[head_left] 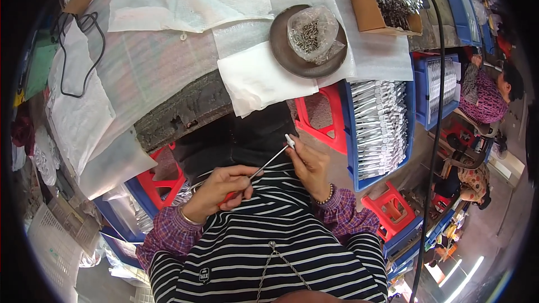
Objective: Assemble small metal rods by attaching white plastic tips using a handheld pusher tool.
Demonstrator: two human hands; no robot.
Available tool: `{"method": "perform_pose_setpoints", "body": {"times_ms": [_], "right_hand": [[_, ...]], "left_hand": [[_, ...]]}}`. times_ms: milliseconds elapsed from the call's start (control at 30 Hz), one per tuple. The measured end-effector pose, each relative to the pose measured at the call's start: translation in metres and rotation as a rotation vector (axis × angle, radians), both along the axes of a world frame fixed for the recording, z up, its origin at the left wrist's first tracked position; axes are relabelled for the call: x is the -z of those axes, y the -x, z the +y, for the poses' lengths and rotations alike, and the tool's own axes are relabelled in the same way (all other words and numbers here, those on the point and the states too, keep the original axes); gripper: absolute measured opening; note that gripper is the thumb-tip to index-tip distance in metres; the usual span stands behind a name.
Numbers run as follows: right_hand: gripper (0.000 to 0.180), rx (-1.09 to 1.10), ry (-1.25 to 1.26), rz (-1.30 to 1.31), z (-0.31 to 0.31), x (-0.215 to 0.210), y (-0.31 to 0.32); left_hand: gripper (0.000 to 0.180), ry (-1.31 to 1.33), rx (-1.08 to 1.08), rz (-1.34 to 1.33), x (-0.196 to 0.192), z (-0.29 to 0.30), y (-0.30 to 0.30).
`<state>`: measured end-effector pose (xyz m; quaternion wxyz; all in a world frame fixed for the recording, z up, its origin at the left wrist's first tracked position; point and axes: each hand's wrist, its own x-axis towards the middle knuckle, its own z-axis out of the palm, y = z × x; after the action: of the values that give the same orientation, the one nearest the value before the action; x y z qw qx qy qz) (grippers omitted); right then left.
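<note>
My left hand (227,188) is closed round the red handle of a screwdriver (273,161) above my lap. Its thin metal shaft slants up and to the right. Opposite it, my right hand (310,165) pinches a small white plastic piece (289,141) between thumb and fingers. The shaft's tip reaches that piece; whether it sits in a screw is too small to tell. Beyond the hands, a brown round dish (279,45) on the table carries a clear plastic bag (314,31) of small metal screws.
To the right, a blue crate (355,151) holds rows of white-and-metal parts, with another blue crate (422,92) behind. A cardboard box (359,8) of metal rods stands on the table. A black cable (439,78) hangs down the right side. Red stools (387,207) and seated people lie beyond.
</note>
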<state>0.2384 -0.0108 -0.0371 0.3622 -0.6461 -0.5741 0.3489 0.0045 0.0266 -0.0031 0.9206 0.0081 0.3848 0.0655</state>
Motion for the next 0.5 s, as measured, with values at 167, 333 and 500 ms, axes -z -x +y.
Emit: {"method": "perform_pose_setpoints", "body": {"times_ms": [167,333,500], "right_hand": [[0.026,-0.019,-0.001,-0.022,-0.002,0.001,0.001],[0.026,-0.047,-0.012,-0.033,0.000,0.004,0.005],[0.025,-0.054,0.044,-0.042,-0.002,0.010,0.007]], "left_hand": [[0.032,-0.453,0.188,0.257,-0.006,0.001,-0.004],[0.034,-0.933,0.099,0.349,0.011,-0.018,-0.005],[0.032,-1.325,0.198,0.490,0.006,-0.013,-0.006]]}}
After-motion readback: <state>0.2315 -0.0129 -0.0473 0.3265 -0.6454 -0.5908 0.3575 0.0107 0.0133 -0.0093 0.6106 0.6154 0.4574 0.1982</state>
